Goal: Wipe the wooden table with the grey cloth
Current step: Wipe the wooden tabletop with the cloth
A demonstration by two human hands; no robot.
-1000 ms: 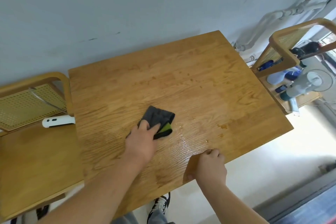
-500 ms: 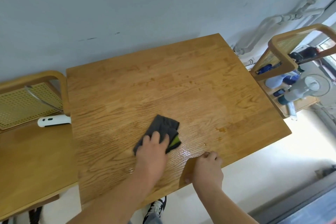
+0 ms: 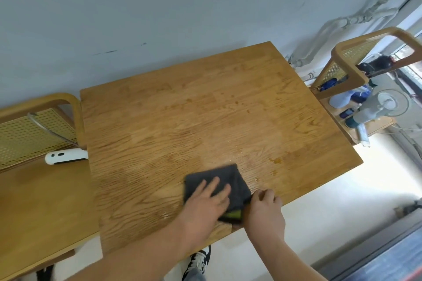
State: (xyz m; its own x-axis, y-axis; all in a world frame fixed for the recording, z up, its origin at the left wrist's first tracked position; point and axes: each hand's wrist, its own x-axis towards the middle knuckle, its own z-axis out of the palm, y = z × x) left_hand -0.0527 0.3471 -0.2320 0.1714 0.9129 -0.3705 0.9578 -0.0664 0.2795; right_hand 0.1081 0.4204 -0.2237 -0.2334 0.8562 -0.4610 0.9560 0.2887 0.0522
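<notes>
The wooden table [image 3: 205, 116] fills the middle of the view, with wet streaks and small amber drops toward its right front. The grey cloth [image 3: 228, 175], folded with a green edge showing at its near side, lies close to the table's front edge. My left hand [image 3: 205, 201] presses flat on the cloth with fingers spread. My right hand [image 3: 265, 207] rests curled on the front edge, touching the cloth's right side and holding nothing.
A wooden chair [image 3: 34, 166] stands at the left with a white handheld device [image 3: 66, 156] on its seat. Another chair [image 3: 356, 70] at the right carries spray bottles [image 3: 363, 116] and small items. A shoe [image 3: 198, 260] shows below the table's front edge.
My left hand has slid the cloth to the right and toward the front edge, until it meets my right hand. My right hand has stayed on the edge.
</notes>
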